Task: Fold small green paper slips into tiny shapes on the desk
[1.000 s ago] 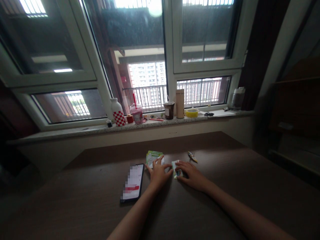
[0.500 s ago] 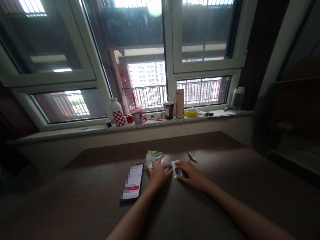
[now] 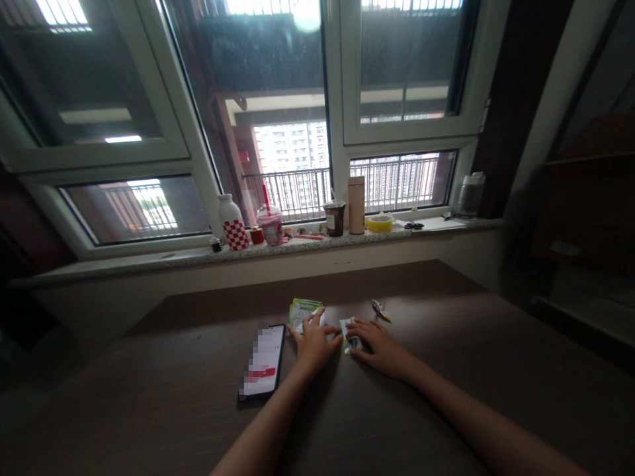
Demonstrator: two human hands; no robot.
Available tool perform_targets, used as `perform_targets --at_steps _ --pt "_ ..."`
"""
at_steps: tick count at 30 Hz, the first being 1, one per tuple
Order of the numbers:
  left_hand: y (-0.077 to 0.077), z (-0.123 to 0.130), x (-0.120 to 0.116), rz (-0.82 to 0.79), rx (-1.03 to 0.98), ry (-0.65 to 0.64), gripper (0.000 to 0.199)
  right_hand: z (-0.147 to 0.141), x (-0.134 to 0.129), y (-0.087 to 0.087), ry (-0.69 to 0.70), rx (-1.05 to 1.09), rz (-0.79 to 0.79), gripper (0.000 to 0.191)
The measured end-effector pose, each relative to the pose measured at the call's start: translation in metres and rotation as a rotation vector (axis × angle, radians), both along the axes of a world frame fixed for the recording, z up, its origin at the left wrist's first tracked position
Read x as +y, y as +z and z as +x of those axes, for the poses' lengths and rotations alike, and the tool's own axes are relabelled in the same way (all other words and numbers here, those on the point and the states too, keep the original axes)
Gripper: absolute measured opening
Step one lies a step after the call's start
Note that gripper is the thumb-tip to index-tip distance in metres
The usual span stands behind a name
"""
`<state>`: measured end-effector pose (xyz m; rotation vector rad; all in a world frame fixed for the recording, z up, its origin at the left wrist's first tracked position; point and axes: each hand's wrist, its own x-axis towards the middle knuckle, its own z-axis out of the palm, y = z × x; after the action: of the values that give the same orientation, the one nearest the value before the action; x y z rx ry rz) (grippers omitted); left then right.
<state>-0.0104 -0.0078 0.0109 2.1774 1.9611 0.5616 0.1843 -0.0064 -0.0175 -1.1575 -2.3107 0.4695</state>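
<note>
My left hand [image 3: 315,340] has its fingers spread, some of them over the near right part of several green and white packets [image 3: 303,309] lying on the brown table [image 3: 198,370]. My right hand [image 3: 376,344] rests with fingers apart on the right side of a small white and green packet [image 3: 347,327], partly hiding it. To the left of my left hand lies a phone [image 3: 265,363] with its screen lit. Beyond my right hand sits a small crumpled wrapper [image 3: 381,310].
Along the stone windowsill [image 3: 198,259] stand a checkered bottle [image 3: 233,221], a pink drink cup [image 3: 270,225], a dark drink cup [image 3: 335,218] and a beige flask [image 3: 356,206]. Yellow tape [image 3: 380,224], black scissors [image 3: 413,226] and a clear jar [image 3: 471,195] are farther right.
</note>
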Motion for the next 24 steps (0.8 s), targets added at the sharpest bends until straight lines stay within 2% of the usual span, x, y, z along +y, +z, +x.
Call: perform_targets --at_steps 6,11,14,20,24 --pt "-0.001 -0.001 0.001 -0.014 -0.005 -0.001 0.021 -0.001 0.000 0.002 0.004 -0.021 -0.006 0.036" --pt "-0.005 -0.002 0.002 0.012 -0.031 -0.008 0.020 -0.001 0.001 0.002 -0.007 -0.011 -0.019 0.044" --pt "-0.005 -0.001 0.002 0.024 -0.039 -0.006 0.019 0.000 0.006 -0.002 -0.009 0.006 -0.045 0.038" --pt "-0.005 0.000 0.002 0.020 -0.016 0.000 0.019 0.001 0.019 -0.017 -0.008 0.024 -0.026 0.041" --pt "-0.007 -0.001 0.003 0.042 0.019 -0.008 0.026 0.000 0.021 -0.022 -0.019 0.048 -0.009 0.043"
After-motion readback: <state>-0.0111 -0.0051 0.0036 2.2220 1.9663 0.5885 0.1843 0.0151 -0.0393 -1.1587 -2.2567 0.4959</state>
